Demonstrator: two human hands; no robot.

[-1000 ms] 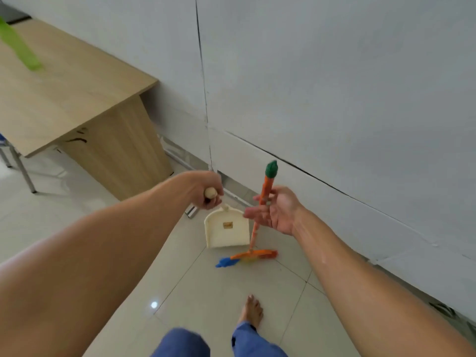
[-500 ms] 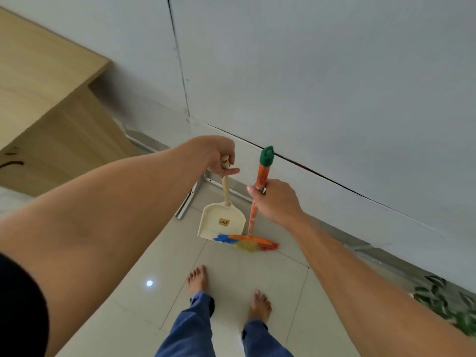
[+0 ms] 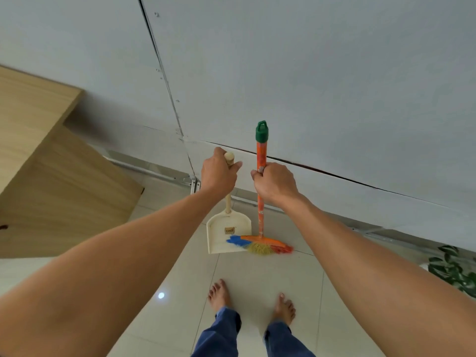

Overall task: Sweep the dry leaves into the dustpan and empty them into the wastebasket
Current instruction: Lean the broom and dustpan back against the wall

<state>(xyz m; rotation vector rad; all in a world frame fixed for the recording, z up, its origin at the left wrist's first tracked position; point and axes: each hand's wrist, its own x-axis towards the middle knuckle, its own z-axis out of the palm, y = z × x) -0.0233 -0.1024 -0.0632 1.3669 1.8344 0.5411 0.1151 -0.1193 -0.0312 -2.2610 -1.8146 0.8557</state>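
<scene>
A cream dustpan (image 3: 224,237) with a long pale handle stands on the tiled floor by the grey wall. My left hand (image 3: 218,173) is closed around the top of that handle. Beside it stands a broom (image 3: 261,202) with an orange stick, a green cap and blue, yellow and red bristles that overlap the pan's front edge. My right hand (image 3: 275,184) grips the orange stick below the cap. No dry leaves and no wastebasket are in view.
A wooden desk (image 3: 54,176) stands at the left against the wall. A green leafy plant (image 3: 453,269) sits at the right edge. My bare feet (image 3: 219,295) stand on the pale tiles just behind the pan and broom.
My right hand went from loosely touching the broom stick to a full grip on it. Both tools came upright and closer together, and the view swung right, away from the desk.
</scene>
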